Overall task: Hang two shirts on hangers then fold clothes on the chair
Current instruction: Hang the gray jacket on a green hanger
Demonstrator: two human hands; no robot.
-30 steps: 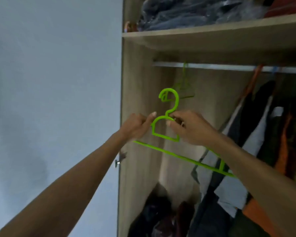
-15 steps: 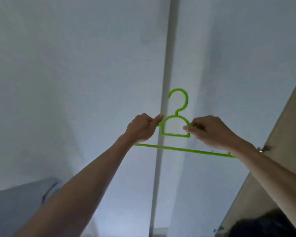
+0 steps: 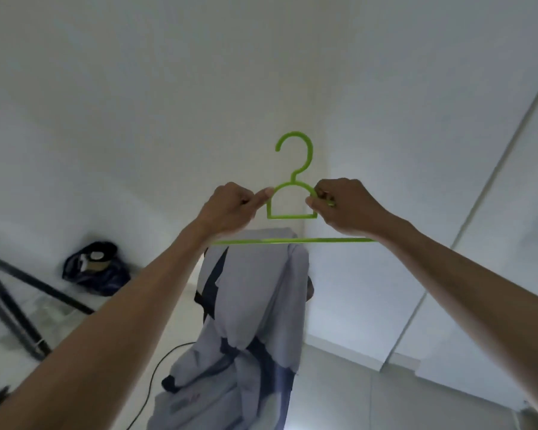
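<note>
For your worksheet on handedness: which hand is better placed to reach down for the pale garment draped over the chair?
Probably the left hand: it sits more directly above the pale grey garment, while the right hand could keep gripping the thin green plastic hanger.

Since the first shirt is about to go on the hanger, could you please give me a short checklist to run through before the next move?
1. Hanger in hand: ok. The green hanger is held up level, hook on top.
2. Left hand grip: ok, it pinches the hanger's left shoulder.
3. Right hand grip: ok, fingers curled round the right shoulder.
4. Hanger free of clothing: ok, nothing hangs on its bottom bar.
5. Shirt within view: ok. A pale blue garment is draped over the chair below the hanger; whether it is a shirt, cannot tell.
6. A hand free to lift the garment: not ok, both hold the hanger.
</note>
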